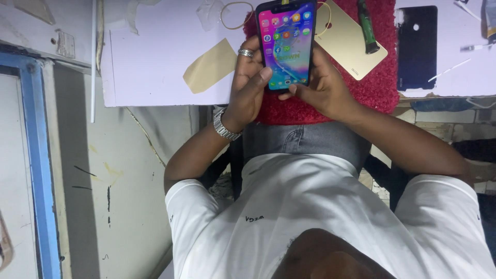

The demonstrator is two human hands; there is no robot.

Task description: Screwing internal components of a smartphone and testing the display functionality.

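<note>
- A person in a white T-shirt point(320, 206) and grey jeans point(305, 139) sits at a workbench, seen from a camera on their own head, so the view looks down past the chest to the hands.
- The left hand point(248, 85) wraps the left edge of a smartphone point(285, 44); its fingers curl behind the phone and its thumb rests on the lower left of the lit screen.
- A silver ring point(246, 52) sits on one finger of that hand, and a metal wristwatch point(225, 126) circles the wrist just below it.
- The right hand point(323, 88) cups the phone's right edge and lower corner, fingers closed around the back, with its thumb tip touching the bottom edge of the screen.
- The phone is held upright between both hands, screen facing the camera, showing a colourful home screen with rows of app icons.
- Under both hands lies a red fuzzy mat point(380, 82) spread over the white bench top point(155, 57).
- Just beyond the right hand, on the mat, a gold phone back cover point(346, 44) lies face down, with a dark green tool point(368, 28) beside it.
- Farther to the right of the right hand, a black phone back cover point(416, 46) lies on the white surface.
- Beyond the left hand, a tan piece of tape point(209, 66) is stuck on the bench, and a rubber band point(235, 13) lies near the phone's top corner.
</note>
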